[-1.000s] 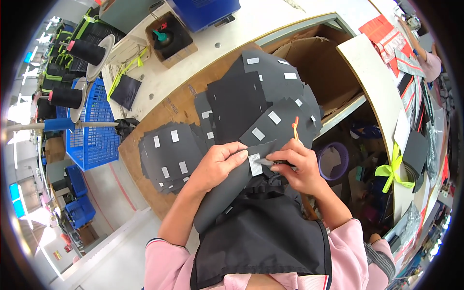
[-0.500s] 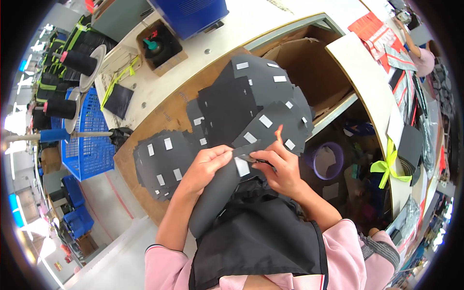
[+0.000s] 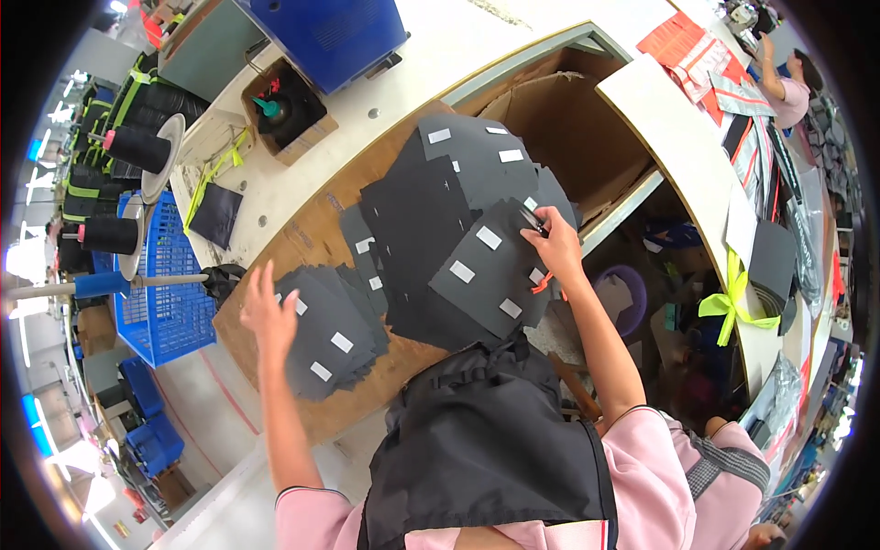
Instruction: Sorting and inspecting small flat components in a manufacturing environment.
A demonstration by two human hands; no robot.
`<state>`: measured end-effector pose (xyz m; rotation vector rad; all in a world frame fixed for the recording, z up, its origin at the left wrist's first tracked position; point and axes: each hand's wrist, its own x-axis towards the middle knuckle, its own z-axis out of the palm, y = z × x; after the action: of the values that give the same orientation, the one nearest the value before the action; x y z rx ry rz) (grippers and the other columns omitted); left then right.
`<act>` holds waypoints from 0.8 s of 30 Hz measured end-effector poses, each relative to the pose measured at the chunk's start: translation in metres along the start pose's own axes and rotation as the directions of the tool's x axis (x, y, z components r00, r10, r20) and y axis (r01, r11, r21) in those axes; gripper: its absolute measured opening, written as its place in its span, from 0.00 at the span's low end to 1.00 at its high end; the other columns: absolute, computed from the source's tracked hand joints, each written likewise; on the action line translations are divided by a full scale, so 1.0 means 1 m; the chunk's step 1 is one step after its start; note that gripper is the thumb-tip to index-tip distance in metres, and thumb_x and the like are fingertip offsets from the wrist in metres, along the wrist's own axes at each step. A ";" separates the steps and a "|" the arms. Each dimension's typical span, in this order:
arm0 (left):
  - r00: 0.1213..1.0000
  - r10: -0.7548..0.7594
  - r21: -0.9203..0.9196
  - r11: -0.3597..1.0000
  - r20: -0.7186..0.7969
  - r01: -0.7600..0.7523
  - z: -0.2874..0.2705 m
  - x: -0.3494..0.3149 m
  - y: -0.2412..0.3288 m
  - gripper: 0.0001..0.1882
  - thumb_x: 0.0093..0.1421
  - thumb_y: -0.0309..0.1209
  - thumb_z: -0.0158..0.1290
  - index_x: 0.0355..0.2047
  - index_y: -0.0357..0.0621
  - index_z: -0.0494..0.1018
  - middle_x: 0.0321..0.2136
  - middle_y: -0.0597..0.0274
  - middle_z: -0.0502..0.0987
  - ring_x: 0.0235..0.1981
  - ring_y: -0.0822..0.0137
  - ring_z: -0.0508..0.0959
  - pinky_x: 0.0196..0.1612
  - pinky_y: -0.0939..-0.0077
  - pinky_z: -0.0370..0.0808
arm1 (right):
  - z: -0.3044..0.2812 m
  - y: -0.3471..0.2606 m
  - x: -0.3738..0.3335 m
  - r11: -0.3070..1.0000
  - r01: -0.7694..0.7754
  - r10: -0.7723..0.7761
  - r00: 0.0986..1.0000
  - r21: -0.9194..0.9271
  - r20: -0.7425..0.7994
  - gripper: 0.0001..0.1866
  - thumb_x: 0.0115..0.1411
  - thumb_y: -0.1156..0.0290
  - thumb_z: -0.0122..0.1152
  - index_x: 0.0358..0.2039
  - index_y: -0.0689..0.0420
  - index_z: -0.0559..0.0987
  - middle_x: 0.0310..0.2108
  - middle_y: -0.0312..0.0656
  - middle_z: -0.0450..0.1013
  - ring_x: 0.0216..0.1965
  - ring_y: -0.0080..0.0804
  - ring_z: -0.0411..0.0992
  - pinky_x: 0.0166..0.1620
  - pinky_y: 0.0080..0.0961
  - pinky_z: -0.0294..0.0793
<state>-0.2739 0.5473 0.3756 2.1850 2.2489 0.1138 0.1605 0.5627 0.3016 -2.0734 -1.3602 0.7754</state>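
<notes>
My left hand point(image 3: 269, 313) is over the left stack of dark grey fabric pieces point(image 3: 312, 357), fingers apart, with nothing in them. White rectangular patches show on the stack's top piece. To the right, my right hand point(image 3: 561, 249) is closed on small thread snips point(image 3: 532, 220); their dark blades point to the upper left. An orange tie point(image 3: 543, 284) hangs below that hand. Beneath it lies a grey fabric piece with white patches point(image 3: 472, 293), on top of a larger overlapping heap point(image 3: 417, 220). A black apron point(image 3: 495, 440) covers my front.
A brown board point(image 3: 316, 229) carries the stacks. Beyond it stand a small open box point(image 3: 284, 115) and a blue machine housing point(image 3: 321, 37). Right of the heap, a cardboard box point(image 3: 587, 119) sits in a recess above a purple bin point(image 3: 623, 298). Thread cones point(image 3: 137, 148) rise at left.
The grey piece I held at my lap has left my hands. My left hand has moved left and opened over the left stack. My right hand has moved up and right with the snips.
</notes>
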 end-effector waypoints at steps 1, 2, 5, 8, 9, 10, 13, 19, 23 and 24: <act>0.978 0.027 -0.095 0.994 -0.208 -0.048 0.007 0.004 0.020 0.25 0.53 0.29 0.54 0.53 0.47 0.67 0.51 0.54 0.69 0.53 0.55 0.69 0.51 0.65 0.67 | 0.000 -0.001 0.001 0.999 0.049 -0.049 0.999 -0.016 -0.019 0.16 0.49 0.68 0.66 0.38 0.55 0.74 0.27 0.41 0.71 0.30 0.40 0.71 0.34 0.36 0.67; 0.980 0.058 -0.419 0.898 -0.190 -0.135 0.009 0.011 0.051 0.24 0.53 0.28 0.55 0.52 0.46 0.68 0.49 0.54 0.70 0.52 0.56 0.69 0.53 0.65 0.66 | -0.001 0.001 0.002 0.994 0.098 -0.099 0.994 -0.038 -0.036 0.14 0.49 0.69 0.66 0.36 0.56 0.74 0.28 0.42 0.71 0.30 0.41 0.71 0.33 0.36 0.67; 0.969 0.243 -0.686 0.697 -0.051 -0.211 0.007 0.012 0.143 0.25 0.52 0.31 0.57 0.50 0.40 0.67 0.49 0.51 0.70 0.53 0.53 0.69 0.55 0.65 0.66 | -0.014 -0.030 -0.017 0.982 0.130 -0.135 0.990 0.140 0.029 0.11 0.50 0.72 0.65 0.29 0.61 0.72 0.21 0.37 0.67 0.24 0.29 0.68 0.30 0.28 0.65; 0.906 0.381 -0.890 0.457 0.184 -0.012 0.021 0.013 0.182 0.17 0.55 0.33 0.56 0.43 0.39 0.73 0.41 0.52 0.76 0.45 0.54 0.75 0.49 0.68 0.70 | -0.024 -0.044 -0.032 0.885 0.003 -0.089 0.983 0.466 0.162 0.09 0.52 0.74 0.62 0.24 0.60 0.70 0.16 0.28 0.59 0.20 0.16 0.59 0.25 0.17 0.57; 0.864 0.380 -0.910 0.369 0.332 0.188 0.020 0.014 0.183 0.14 0.56 0.33 0.55 0.40 0.39 0.75 0.36 0.54 0.77 0.40 0.58 0.77 0.45 0.71 0.71 | -0.029 -0.047 -0.035 0.737 -0.167 0.005 0.970 0.655 0.242 0.08 0.53 0.74 0.62 0.24 0.57 0.70 0.16 0.27 0.59 0.19 0.14 0.57 0.23 0.16 0.54; 0.793 0.392 -0.881 0.277 0.467 0.383 0.018 0.014 0.184 0.11 0.57 0.33 0.54 0.37 0.40 0.76 0.32 0.56 0.79 0.35 0.61 0.78 0.41 0.73 0.73 | -0.033 -0.050 -0.037 0.525 -0.326 0.072 0.938 0.786 0.340 0.08 0.55 0.74 0.61 0.23 0.55 0.70 0.16 0.26 0.59 0.18 0.11 0.55 0.22 0.15 0.52; 0.802 0.356 -0.840 0.451 0.479 0.302 -0.014 0.016 0.198 0.10 0.58 0.30 0.53 0.39 0.40 0.76 0.29 0.64 0.78 0.29 0.73 0.75 0.36 0.81 0.70 | -0.036 -0.048 -0.046 0.310 -0.447 0.142 0.895 0.839 0.424 0.10 0.56 0.73 0.59 0.22 0.50 0.67 0.15 0.25 0.58 0.13 0.12 0.50 0.19 0.14 0.47; 0.915 0.326 -0.777 0.629 0.238 -0.022 -0.046 0.023 0.198 0.09 0.59 0.34 0.51 0.34 0.44 0.76 0.25 0.59 0.78 0.26 0.58 0.77 0.30 0.69 0.71 | -0.028 -0.062 -0.064 -0.102 -0.568 0.093 0.812 0.816 0.577 0.10 0.59 0.70 0.58 0.24 0.50 0.67 0.15 0.26 0.58 0.12 0.14 0.52 0.17 0.15 0.48; 0.917 0.278 -0.713 0.702 0.285 0.009 -0.050 0.023 0.195 0.09 0.60 0.34 0.48 0.32 0.42 0.74 0.25 0.55 0.76 0.26 0.54 0.76 0.30 0.67 0.70 | -0.025 -0.078 -0.079 0.559 -0.203 0.128 0.979 0.804 0.158 0.11 0.60 0.73 0.56 0.42 0.60 0.68 0.22 0.31 0.62 0.19 0.14 0.58 0.20 0.13 0.60; 0.917 0.268 -0.701 0.713 0.296 0.018 -0.052 0.024 0.195 0.09 0.61 0.34 0.48 0.32 0.42 0.74 0.24 0.53 0.76 0.26 0.53 0.75 0.30 0.66 0.70 | -0.027 -0.078 -0.083 0.705 0.133 -0.052 0.989 0.696 -0.136 0.15 0.57 0.78 0.57 0.45 0.62 0.68 0.26 0.34 0.63 0.21 0.15 0.58 0.21 0.14 0.60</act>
<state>-0.0831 0.5739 0.4388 1.7383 1.4875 0.4216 0.1042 0.5092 0.3886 -1.3940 -0.8872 0.9408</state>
